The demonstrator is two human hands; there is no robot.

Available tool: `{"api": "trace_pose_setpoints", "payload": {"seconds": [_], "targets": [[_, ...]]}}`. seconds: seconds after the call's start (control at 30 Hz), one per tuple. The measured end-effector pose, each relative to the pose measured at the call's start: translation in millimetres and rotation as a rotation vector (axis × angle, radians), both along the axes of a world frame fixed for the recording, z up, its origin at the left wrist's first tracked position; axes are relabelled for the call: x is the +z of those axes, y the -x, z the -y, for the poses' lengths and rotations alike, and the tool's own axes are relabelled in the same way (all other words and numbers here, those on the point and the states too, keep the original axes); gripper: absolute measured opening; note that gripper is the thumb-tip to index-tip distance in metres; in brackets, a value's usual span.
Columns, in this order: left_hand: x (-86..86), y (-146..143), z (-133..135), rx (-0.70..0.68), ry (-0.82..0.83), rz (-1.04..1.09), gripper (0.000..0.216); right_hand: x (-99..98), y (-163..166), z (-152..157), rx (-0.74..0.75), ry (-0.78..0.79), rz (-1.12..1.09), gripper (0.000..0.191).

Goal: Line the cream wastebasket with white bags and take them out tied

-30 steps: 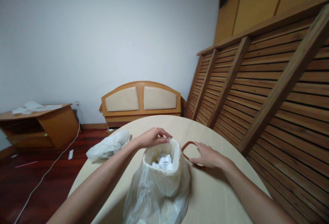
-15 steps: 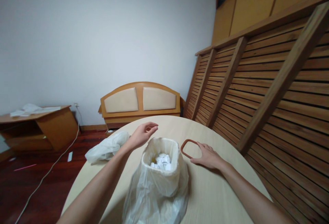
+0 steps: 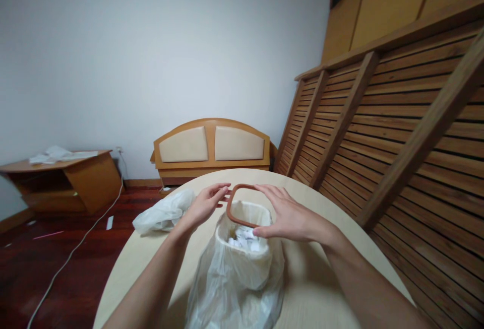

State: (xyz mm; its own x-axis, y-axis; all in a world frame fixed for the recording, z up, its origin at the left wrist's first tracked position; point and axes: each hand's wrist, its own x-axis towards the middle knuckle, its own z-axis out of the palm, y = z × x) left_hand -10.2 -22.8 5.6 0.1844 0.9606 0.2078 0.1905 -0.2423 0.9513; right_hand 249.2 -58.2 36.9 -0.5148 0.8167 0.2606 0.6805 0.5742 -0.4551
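Observation:
A small trash bin [image 3: 247,266] stands on the round table, lined with a white translucent plastic bag [image 3: 219,293] that hangs over its rim and down its outside. Crumpled white paper [image 3: 244,238] lies inside. Above the bin's mouth is a brown rounded-rectangle ring [image 3: 231,203], gripped at its right side by my right hand [image 3: 289,213], thumb at the near edge and fingers at the far edge. My left hand [image 3: 207,203] is at the ring's left side, fingers apart and holding nothing; whether its fingertips touch the ring is unclear.
Another crumpled plastic bag [image 3: 164,213] lies on the left of the round table [image 3: 325,288]. Wooden slatted panels [image 3: 378,142] lean along the right. A headboard [image 3: 212,145] stands beyond the table. At left are a low cabinet [image 3: 94,178] and a cable [image 3: 83,236] on the floor.
My right hand has lifted the brown ring off the table and carried it left over the bin. My left hand has moved slightly down beside it. The view has shifted slightly.

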Motion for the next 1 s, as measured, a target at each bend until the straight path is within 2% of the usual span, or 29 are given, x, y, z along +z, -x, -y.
{"api": "trace_pose_setpoints", "payload": {"seconds": [0.1,0.23,0.37,0.47,0.53,0.6,0.7,0.83,1.0], "targets": [[-4.5,1,-1,-0.046,-0.030,-0.039,0.063,-0.1,12,5,0.029,0.058,0.031,0.108],[-7.5,2,0,0.001,-0.081,-0.140,0.052,-3.4,17,4,0.071,0.110,0.041,0.107],[1.0,4,7,0.057,-0.119,-0.253,0.044,-3.6,16,3,0.173,0.132,0.000,0.117],[11.6,12,13,0.101,-0.115,-0.287,0.035,-7.3,14,-5,0.226,0.152,-0.151,0.119],[18.2,21,13,0.159,-0.085,-0.287,0.033,-13.6,13,-15,0.170,0.164,-0.297,0.104],[23.7,31,12,0.236,-0.056,-0.259,0.034,-21.2,14,-28,0.067,0.153,-0.419,0.077],[29.2,42,9,0.309,-0.050,-0.207,0.036,-27.4,20,-45,-0.052,0.148,-0.458,0.039],[30.3,45,8,0.328,-0.050,-0.224,0.040,-17.5,30,-51,-0.077,0.145,-0.231,0.027],[30.1,36,13,0.259,-0.060,-0.312,0.041,-1.4,37,-41,-0.106,0.028,0.005,0.014]]}}
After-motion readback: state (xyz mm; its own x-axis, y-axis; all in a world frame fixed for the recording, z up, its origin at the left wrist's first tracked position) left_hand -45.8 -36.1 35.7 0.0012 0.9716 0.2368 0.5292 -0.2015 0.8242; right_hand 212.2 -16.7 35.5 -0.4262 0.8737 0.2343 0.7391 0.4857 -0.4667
